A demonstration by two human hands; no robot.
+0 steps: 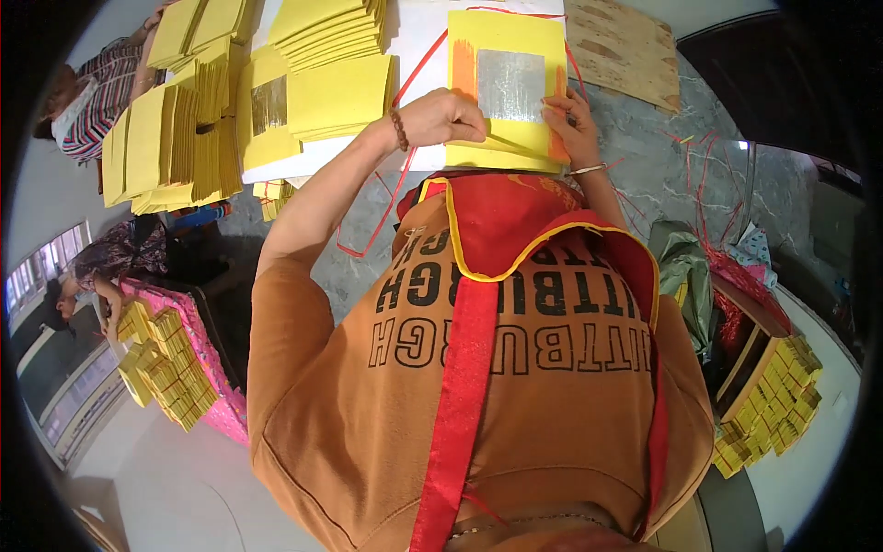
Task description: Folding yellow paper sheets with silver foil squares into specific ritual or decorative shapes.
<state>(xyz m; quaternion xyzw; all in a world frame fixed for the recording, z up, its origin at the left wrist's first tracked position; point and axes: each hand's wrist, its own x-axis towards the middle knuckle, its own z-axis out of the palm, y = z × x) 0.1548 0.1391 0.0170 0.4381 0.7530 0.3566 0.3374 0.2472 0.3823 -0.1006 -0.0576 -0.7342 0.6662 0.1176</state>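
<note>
A stack of yellow paper sheets lies at the table's near edge, its top sheet bearing a silver square between orange strips. My left hand is closed in a pinch at the near left of this sheet, where a yellow flap rises in a fold. At the sheet's right edge, my right hand has its fingers bent, with thumb and fingertips on the paper. A red string runs along the left side of the stack and hangs over the table edge.
Folded yellow paper bundles fill the table's left. A plywood board is at far right. Red strings and a green bag are at right. Two other people work at left, one by a pink-covered table with yellow bundles.
</note>
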